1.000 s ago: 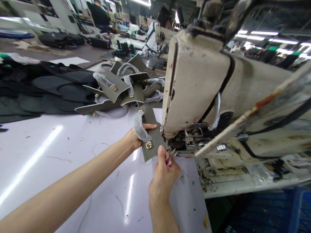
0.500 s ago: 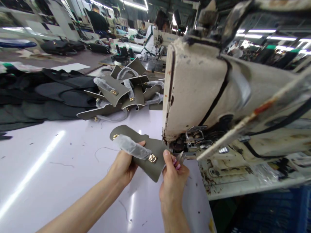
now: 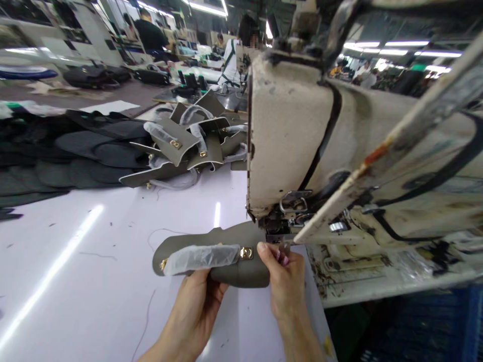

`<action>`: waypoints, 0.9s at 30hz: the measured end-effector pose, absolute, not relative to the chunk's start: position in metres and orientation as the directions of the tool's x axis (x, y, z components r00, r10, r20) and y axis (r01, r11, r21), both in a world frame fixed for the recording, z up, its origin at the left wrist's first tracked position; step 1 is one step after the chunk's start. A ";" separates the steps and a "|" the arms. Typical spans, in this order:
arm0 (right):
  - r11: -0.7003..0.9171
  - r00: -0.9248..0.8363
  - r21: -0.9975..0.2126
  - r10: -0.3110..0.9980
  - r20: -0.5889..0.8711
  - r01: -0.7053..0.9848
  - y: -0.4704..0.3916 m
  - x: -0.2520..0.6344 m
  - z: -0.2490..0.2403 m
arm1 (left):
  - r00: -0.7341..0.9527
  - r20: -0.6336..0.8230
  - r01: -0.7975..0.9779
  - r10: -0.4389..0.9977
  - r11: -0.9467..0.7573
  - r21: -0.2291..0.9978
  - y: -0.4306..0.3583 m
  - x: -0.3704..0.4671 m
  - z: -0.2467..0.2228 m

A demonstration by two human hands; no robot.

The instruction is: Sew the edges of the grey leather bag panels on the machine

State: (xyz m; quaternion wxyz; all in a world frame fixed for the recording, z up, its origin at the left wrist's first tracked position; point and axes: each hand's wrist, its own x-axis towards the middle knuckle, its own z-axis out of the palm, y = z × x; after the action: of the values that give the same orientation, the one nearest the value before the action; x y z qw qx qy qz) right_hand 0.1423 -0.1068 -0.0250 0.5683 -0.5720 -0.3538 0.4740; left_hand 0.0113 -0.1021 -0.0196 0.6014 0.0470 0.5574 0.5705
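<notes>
A grey-brown leather panel (image 3: 241,274) is held level over the white table, below the sewing machine's head. Across it runs a handle wrapped in translucent film (image 3: 204,257), with gold fittings (image 3: 246,253) at its ends. My left hand (image 3: 199,301) is closed on the panel's near edge, its fingers partly underneath. At the right end my right hand (image 3: 287,276) pinches the panel between thumb and fingers, and small pink-handled snips (image 3: 282,256) are tucked in that same hand.
The sewing machine (image 3: 294,125) fills the right side, a rusty bar (image 3: 362,171) slanting in front. Similar handled panels (image 3: 181,141) are piled behind, beside stacked black pieces (image 3: 83,151). Thread scraps dot the white table (image 3: 75,281). People work in the background.
The panel has turned from slanting down to the right to nearly level and come nearer. Both hands moved with it, slightly right and down; the view has shifted a little.
</notes>
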 end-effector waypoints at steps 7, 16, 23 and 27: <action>-0.077 0.236 -0.977 0.964 -0.124 -0.200 -0.096 0.151 -0.027 | 0.271 -0.676 0.053 0.685 0.691 0.721 -0.141 -0.026 -0.010; -0.092 0.213 -0.983 0.969 -0.125 -0.159 -0.098 0.153 -0.026 | 0.314 0.306 0.820 0.899 -0.419 0.391 -0.114 -0.029 -0.022; -0.093 0.211 -0.993 0.972 -0.105 -0.069 -0.103 0.159 -0.018 | 0.521 0.355 0.745 0.776 -0.617 0.254 -0.069 -0.008 0.000; -0.114 0.207 -0.965 0.965 -0.164 -0.237 -0.102 0.157 -0.020 | 0.566 0.324 0.734 0.758 -0.642 0.221 -0.065 -0.008 0.009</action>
State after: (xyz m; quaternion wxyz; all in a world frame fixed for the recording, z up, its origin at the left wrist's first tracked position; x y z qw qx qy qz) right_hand 0.1569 -0.1022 -0.0199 0.5696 -0.5281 -0.3445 0.5273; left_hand -0.0077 -0.0646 0.0087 0.0305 0.8844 0.4217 0.1978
